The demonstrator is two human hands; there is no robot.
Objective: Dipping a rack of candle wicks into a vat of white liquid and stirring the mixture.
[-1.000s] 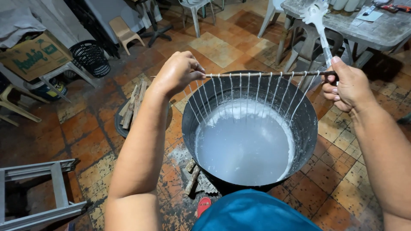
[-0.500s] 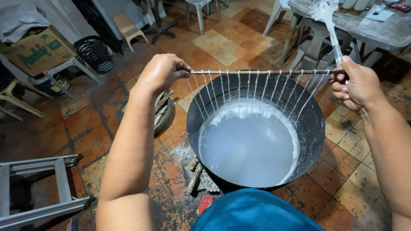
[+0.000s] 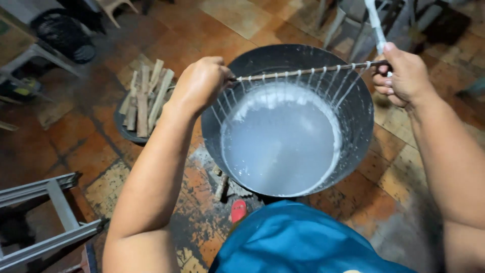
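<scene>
Tiled floor (image 3: 283, 30) under us. We hold rod (image 3: 308, 72) over pot (image 3: 364, 116), left hand (image 3: 202, 83) and right hand (image 3: 404, 76) both clenched; strings (image 3: 303, 83) now lower, nearer white liquid (image 3: 283, 141) than before.

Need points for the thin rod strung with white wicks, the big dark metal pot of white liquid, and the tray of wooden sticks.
Thin rod strung with white wicks (image 3: 308, 72), head view, middle of the rod.
Big dark metal pot of white liquid (image 3: 359, 131), head view, bare inner wall on the right.
Dark tray of wooden sticks (image 3: 121, 129), head view, rim at lower left.
</scene>
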